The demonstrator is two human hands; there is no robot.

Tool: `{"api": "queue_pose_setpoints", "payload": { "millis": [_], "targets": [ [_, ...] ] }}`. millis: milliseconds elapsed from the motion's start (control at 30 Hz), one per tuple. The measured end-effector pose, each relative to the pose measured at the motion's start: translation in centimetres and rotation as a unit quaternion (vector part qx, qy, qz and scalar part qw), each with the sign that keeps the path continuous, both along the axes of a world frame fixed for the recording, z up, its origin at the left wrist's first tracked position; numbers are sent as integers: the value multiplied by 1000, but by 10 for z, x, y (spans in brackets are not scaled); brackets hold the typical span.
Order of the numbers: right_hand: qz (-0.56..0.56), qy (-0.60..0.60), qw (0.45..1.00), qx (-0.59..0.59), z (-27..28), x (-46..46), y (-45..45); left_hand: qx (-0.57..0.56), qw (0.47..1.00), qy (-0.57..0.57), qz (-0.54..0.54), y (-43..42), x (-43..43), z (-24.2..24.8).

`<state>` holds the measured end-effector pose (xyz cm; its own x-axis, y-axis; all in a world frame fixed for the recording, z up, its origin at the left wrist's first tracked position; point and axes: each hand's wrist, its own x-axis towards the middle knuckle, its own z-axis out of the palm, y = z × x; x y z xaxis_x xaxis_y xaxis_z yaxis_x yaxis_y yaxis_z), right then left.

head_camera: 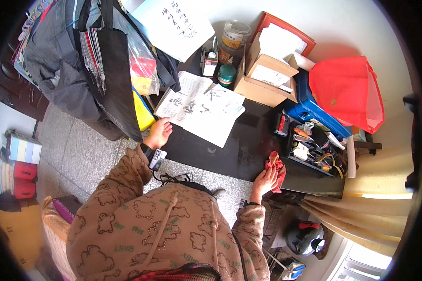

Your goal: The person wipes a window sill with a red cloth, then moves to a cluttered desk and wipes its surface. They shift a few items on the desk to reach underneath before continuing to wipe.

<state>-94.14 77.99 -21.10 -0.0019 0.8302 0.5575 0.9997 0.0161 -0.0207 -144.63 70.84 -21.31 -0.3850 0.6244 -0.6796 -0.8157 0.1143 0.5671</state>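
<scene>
My right hand (266, 181) lies over a crumpled red cloth (278, 172) near the front edge of a black table (246, 147). Its fingers stretch across the cloth and press it against the tabletop. At the table's left end, my left hand (159, 132) holds nothing, its fingers apart and slightly curled. Just beyond those fingers lies an open book (186, 92). Loose paper sheets (214, 121) with ink pictures and handwriting partly cover its pages. Both wrists wear dark straps with small devices.
Right of the cloth stands a black box (311, 163) full of tools, beside a blue toolbox (316, 105) under a red bag (348, 91). Cardboard boxes (260, 89), a green-lidded jar (226, 74) and a plastic tub (235, 33) line the back. A black tote bag (114, 73) hangs at left.
</scene>
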Motion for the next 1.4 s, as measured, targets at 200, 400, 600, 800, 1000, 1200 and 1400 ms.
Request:
{"api": "queue_pose_setpoints", "payload": {
  "millis": [200,400,600,800,1000,1200,1400],
  "targets": [
    [-5,0,999,-39,3,-7,-6,84,990,-112,-8,19,29,19],
    [4,20,998,-53,9,-5,-7,61,962,-244,104,20,44,22],
    [13,1,997,-78,12,-17,-16,120,976,-122,-137,26,42,23],
    [152,0,982,-115,20,-75,-49,148,965,-25,-215,21,52,48],
    [352,87,911,-194,31,-197,-80,192,964,-51,-177,37,50,77],
    [484,96,836,-242,36,-273,-83,172,967,-94,-160,40,54,81],
    [391,112,897,-171,30,-213,-57,216,959,-131,-129,50,42,90]
  ]
}}
